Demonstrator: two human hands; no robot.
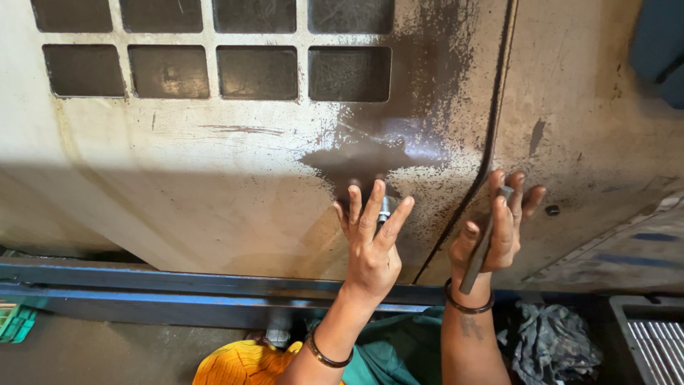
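Observation:
My left hand [370,239] is raised against a dirty cream metal panel [214,178], its fingertips pinching a small silver bolt [385,209] set at a dark oily stain. My right hand [499,228] holds a slim grey metal tool [481,249], like a hex key, flat against the panel just right of a dark vertical seam [491,142]. A dark bangle sits on each wrist.
Square vent openings [256,71] fill the panel's top left. A blue steel rail [178,289] runs below it. A small dark bolt head [552,210] sits right of my right hand. Below lie a crumpled rag [552,342], a grey grated tray [652,342], and yellow and green cloth [246,363].

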